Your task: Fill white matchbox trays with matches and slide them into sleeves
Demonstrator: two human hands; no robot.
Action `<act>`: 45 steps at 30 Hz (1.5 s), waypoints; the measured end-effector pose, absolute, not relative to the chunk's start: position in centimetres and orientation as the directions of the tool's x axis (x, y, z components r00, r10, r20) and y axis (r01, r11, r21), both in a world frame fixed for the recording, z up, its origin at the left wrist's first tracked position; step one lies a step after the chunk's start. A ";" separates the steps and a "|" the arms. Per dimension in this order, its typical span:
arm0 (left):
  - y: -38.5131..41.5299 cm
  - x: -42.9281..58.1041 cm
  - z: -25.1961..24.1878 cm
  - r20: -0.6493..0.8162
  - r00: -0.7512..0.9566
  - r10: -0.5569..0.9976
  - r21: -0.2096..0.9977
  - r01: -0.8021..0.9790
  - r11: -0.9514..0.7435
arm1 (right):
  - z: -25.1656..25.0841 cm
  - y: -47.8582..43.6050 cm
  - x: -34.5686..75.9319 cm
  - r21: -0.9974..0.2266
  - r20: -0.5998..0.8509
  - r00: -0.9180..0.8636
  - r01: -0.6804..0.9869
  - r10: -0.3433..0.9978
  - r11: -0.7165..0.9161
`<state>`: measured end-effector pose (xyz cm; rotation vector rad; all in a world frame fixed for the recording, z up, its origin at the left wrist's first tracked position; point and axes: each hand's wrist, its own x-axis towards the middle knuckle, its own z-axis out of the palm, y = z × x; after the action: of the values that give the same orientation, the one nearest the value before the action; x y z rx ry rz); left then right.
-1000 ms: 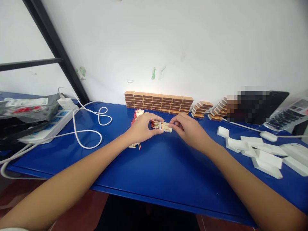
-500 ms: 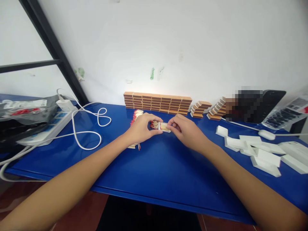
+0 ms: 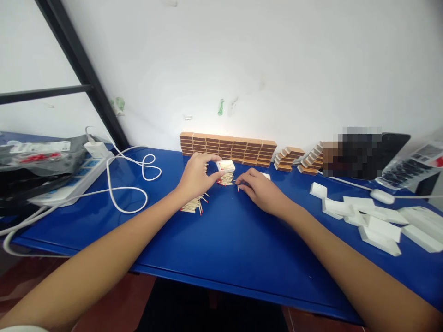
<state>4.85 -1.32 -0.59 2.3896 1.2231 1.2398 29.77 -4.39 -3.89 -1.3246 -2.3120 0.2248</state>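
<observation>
My left hand [image 3: 200,174] grips a small white matchbox tray [image 3: 232,168] between thumb and fingers, with some matches lying in it. Just below the tray is a small heap of matches [image 3: 226,180] with red heads. My right hand [image 3: 258,188] is closed in a pinch on a single match [image 3: 238,188], held low over the blue table [image 3: 228,244]. A bigger pile of matches [image 3: 191,206] lies partly hidden under my left hand and wrist. Behind my right hand, part of a white piece [image 3: 266,176] peeks out.
Matchbox sleeves [image 3: 228,148] are stacked in a row against the wall, with smaller leaning stacks [image 3: 289,159] to the right. Several white trays [image 3: 363,214] lie loose at the right near a phone [image 3: 394,152]. A white cable [image 3: 110,180] and a power strip [image 3: 74,182] occupy the left.
My left hand has raised and tilted the tray back, away from my right hand. My right hand has let go of the tray and moved down, now pinching a match.
</observation>
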 end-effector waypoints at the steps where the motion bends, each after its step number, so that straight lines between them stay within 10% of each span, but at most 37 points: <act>1: -1.4 4.8 -0.6 0.598 0.313 0.738 0.489 0.587 -0.645 | -3.9 -4.2 29.8 -0.365 0.306 -0.423 0.775 0.853 0.516; 37: -1.3 4.6 -0.6 0.606 0.359 0.709 0.437 0.595 -0.675 | -3.3 -4.9 28.4 -0.468 0.281 -0.467 0.696 0.838 0.545; 45: -1.6 4.8 -1.0 0.540 0.493 0.682 0.432 0.533 -0.727 | -1.6 -5.8 28.9 -0.427 0.497 -0.342 0.704 0.798 0.567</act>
<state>4.81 -1.56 -0.99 2.5293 1.0449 1.0548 28.91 -5.82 -1.63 -1.1959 -2.1213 0.1777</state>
